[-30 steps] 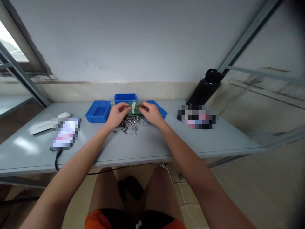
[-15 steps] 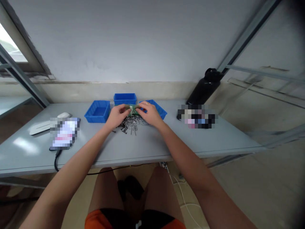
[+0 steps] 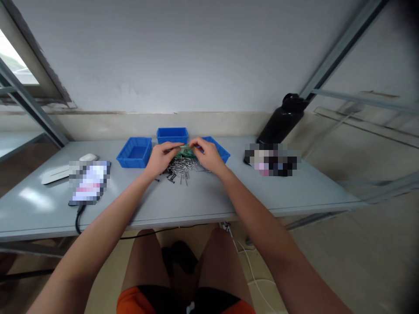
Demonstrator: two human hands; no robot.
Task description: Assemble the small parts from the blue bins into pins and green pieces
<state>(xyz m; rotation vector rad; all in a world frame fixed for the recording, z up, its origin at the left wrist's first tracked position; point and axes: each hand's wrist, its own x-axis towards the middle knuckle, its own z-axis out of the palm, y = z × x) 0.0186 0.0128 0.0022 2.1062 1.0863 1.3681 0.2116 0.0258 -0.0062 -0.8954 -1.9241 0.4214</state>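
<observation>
My left hand (image 3: pixel 161 158) is closed in a pinch on the left side of a crumpled green plastic bag (image 3: pixel 185 151). Opposite it, my right hand (image 3: pixel 208 155) pinches the bag's right side, with the fingertips partly hidden. Just in front of the bag, a loose heap of thin metal screws or nails (image 3: pixel 183 166) lies on the table, mostly silver. A few dark ones (image 3: pixel 170 178) are at the heap's near left edge. The heap's right part runs close under my right hand.
Blue plastic trays stand around the heap: one at left (image 3: pixel 133 163), one behind (image 3: pixel 172 140), and one at right (image 3: pixel 223 153), partly behind my right hand. A phone (image 3: pixel 88 185) with a cable lies left on the grey table (image 3: pixel 193 200). A black bottle (image 3: pixel 279 122) stands back right.
The green bag has shifted slightly in my fingers and now looks lower and more crumpled. Both hands stay in nearly the same place; the fingertips have moved a little.
</observation>
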